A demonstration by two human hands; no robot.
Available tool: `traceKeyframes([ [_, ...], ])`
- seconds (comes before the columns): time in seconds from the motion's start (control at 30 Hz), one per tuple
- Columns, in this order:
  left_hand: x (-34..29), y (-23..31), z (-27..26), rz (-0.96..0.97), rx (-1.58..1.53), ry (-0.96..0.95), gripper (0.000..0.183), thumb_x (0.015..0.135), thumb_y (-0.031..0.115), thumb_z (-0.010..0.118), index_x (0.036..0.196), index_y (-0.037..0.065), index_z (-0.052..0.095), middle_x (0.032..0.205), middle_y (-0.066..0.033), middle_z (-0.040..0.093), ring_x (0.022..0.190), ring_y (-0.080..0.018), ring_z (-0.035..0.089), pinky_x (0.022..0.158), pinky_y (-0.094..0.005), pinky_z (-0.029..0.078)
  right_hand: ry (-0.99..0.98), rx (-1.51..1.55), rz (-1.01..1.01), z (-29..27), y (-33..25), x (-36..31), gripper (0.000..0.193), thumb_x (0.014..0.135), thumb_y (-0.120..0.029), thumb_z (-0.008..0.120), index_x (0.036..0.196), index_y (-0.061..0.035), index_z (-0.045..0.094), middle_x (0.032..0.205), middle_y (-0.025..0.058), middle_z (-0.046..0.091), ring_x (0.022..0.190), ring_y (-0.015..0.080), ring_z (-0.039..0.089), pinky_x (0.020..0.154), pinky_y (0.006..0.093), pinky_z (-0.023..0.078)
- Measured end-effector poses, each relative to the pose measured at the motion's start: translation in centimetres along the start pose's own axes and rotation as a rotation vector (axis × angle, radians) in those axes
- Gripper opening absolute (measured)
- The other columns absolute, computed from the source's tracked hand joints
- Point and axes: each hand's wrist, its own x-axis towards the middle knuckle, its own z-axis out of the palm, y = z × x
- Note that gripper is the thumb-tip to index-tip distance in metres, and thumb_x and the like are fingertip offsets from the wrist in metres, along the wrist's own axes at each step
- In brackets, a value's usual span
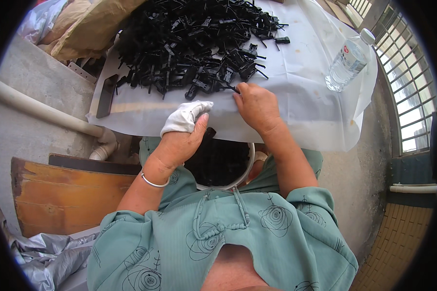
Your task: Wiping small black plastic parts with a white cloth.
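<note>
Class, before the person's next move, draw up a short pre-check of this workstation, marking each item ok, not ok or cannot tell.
1. Right hand at the near edge of the pile of black parts: ok.
2. Right hand firmly gripping a slender black end there: cannot tell; the contact is too small to judge.
3. Both hands covered: not ok; a white cloth covers fingers of the left hand, but the right is bare.
4. Black piece beside the left hand held by it: cannot tell.
5. Room left in the white-rimmed bucket: cannot tell; its contents are dark.
6. Clear bottle capped and apart from both hands: ok.
</note>
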Motion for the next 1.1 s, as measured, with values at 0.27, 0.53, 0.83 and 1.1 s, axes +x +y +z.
traceKeyframes([
  [0.27, 0.7, -1.3, 1.1, -0.660, -1.461, 0.059, 0.017, 0.093, 0.015, 0.047, 0.106, 0.006, 0.052, 0.087, -0.0039, 0.061, 0.067, -0.0095, 0.057, 0.059, -0.0222, 0.046, -0.153, 0.558, -0.346, -0.5, -1.5, -1.9, 0.012, 0.075, -0.006, 0.063, 0.085, -0.0021, 0.058, 0.073, 0.0129, 0.058, 0.063, 0.0308, 0.057, 0.055, 0.0365, 0.045],
  [0.53, 0.5, 0.2, 2.1, -0.366, -0.924, 0.161, 0.023, 0.091, 0.012, 0.051, 0.112, 0.003, 0.048, 0.082, -0.0035, 0.059, 0.063, -0.0072, 0.052, 0.053, -0.0187, 0.043, -0.101, 0.671, -0.191, -2.2, -4.3, -2.1, 0.019, 0.072, -0.011, 0.070, 0.078, -0.0008, 0.054, 0.065, 0.0088, 0.051, 0.052, 0.0189, 0.047, 0.048, 0.0294, 0.038],
  [0.83, -0.8, 0.8, 1.7, -0.344, -0.844, -0.008, 0.027, 0.089, 0.006, 0.050, 0.115, -0.001, 0.045, 0.084, -0.0058, 0.057, 0.061, -0.0075, 0.055, 0.054, -0.0207, 0.046, -0.035, 0.744, -0.025, -0.7, -3.7, -1.8, 0.018, 0.083, -0.014, 0.062, 0.077, 0.0000, 0.054, 0.062, 0.0097, 0.049, 0.051, 0.0168, 0.043, 0.049, 0.0296, 0.038],
  [1.1, -0.3, 0.5, 2.2, -0.040, -0.308, 0.182, 0.029, 0.078, 0.002, 0.057, 0.106, -0.004, 0.053, 0.089, -0.0134, 0.060, 0.070, -0.0199, 0.060, 0.063, -0.0297, 0.049, -0.329, 0.826, -0.034, -0.9, -3.3, -2.0, 0.022, 0.090, -0.015, 0.050, 0.076, 0.0013, 0.055, 0.063, 0.0092, 0.053, 0.056, 0.0162, 0.048, 0.056, 0.0285, 0.041],
])
